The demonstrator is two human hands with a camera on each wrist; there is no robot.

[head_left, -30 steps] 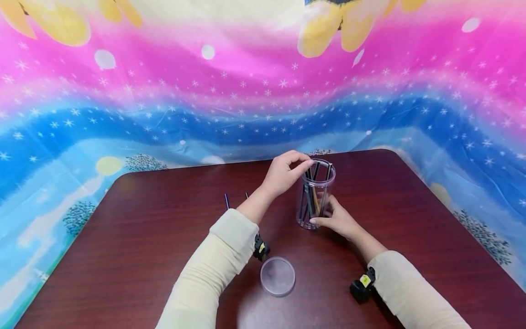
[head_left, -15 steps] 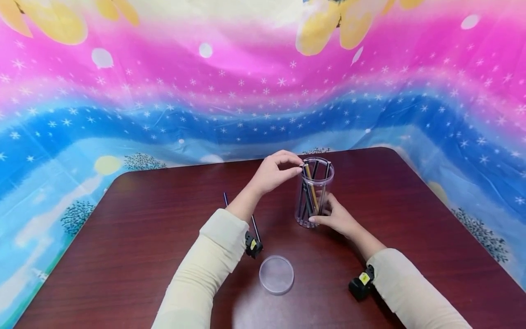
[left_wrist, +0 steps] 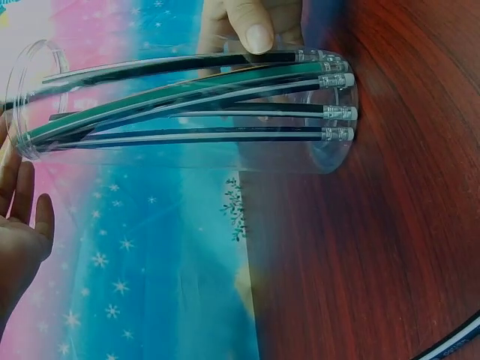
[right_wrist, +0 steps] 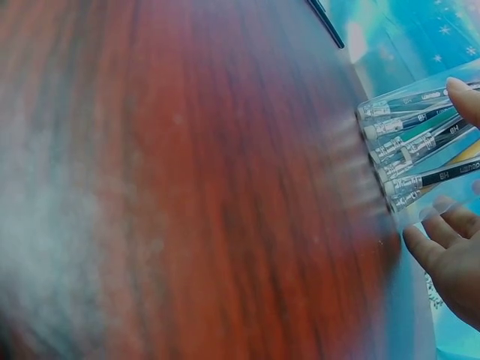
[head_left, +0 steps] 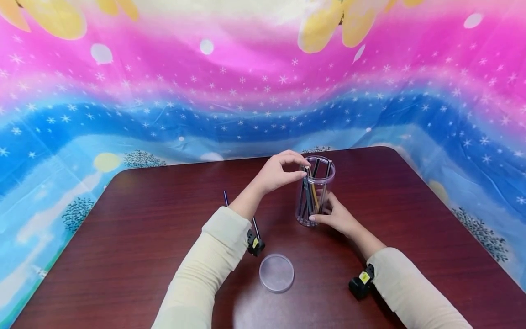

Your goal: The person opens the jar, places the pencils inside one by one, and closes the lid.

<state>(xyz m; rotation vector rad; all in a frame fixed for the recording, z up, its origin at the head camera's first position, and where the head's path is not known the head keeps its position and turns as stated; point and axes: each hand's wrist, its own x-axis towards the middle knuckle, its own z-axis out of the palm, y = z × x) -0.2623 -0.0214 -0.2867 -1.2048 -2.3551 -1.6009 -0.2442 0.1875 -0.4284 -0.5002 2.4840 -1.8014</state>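
A clear plastic jar (head_left: 302, 212) stands on the table, filled with several pencils (left_wrist: 225, 135), eraser ends down. Among them are black-and-white, green and yellow ones, and HB lettering shows in the right wrist view. My right hand (head_left: 337, 219) grips the jar low on its right side, its thumb (left_wrist: 255, 34) pressed against the wall. My left hand (head_left: 277, 173) is at the jar's mouth, index finger and thumb apart beside the pencil tops at the left rim. In the left wrist view, that hand's fingers (left_wrist: 22, 191) reach the rim.
A round clear lid (head_left: 276, 273) lies on the table (head_left: 164, 228) nearer the front edge. Two loose pencils lie by the left forearm: a dark one (head_left: 256, 227) and a blue-toned one (head_left: 225, 198), both partly hidden by the arm. A patterned cloth (head_left: 246, 91) hangs behind the table.
My left hand drew slightly left from the jar's mouth, then came back right to the rim, with thumb and index finger spread wider. The right hand and jar stayed in place.
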